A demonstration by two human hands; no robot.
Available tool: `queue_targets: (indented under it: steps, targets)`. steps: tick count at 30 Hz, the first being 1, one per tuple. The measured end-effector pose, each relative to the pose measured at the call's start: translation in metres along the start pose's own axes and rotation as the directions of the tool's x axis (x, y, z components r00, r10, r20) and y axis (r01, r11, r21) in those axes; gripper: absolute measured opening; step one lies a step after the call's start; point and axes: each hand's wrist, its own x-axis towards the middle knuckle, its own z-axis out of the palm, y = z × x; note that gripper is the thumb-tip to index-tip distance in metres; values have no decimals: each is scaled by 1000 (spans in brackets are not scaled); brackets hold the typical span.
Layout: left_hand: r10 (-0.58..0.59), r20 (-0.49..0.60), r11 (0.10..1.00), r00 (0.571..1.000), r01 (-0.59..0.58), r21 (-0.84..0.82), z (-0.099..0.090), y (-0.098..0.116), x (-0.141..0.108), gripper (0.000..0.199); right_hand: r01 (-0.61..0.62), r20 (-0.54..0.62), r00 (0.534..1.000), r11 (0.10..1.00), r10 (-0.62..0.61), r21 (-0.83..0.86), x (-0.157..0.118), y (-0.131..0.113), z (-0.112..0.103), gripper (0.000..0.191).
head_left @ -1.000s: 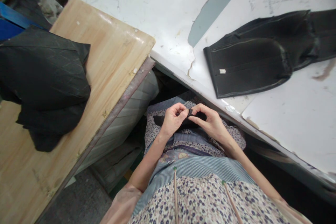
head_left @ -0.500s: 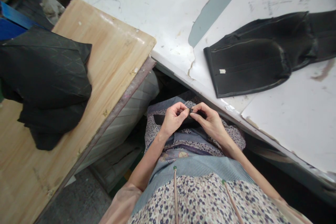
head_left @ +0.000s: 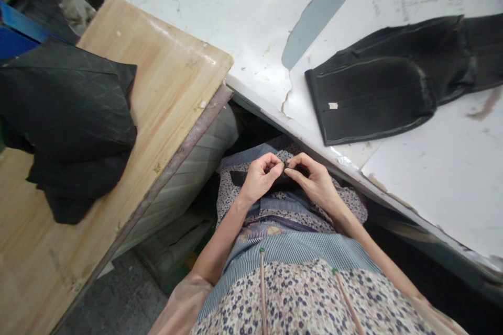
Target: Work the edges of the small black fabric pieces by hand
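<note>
Both hands pinch one black strip [head_left: 237,178].
It lies side to side over the lap [head_left: 283,204]; the left hand [head_left: 257,180] and right hand [head_left: 316,183] are equally near, fingers closed on it.

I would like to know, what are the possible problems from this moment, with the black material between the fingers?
The black material might slip, since the left hand and right hand pinch only a small bit above the lap.

The folded black piece has a corner near the edge of the white table; a bump could shift it, and the cracked surface beside it might snag it.
</note>
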Motion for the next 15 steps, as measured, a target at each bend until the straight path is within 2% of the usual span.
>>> queue_targets:
  steps: [15]
  targets:
    - [-28, 0, 999, 1000, 28, -24, 1, -2, 1, 22, -3, 4, 1000, 1000, 3, -7, 2, 1, -1, 11]
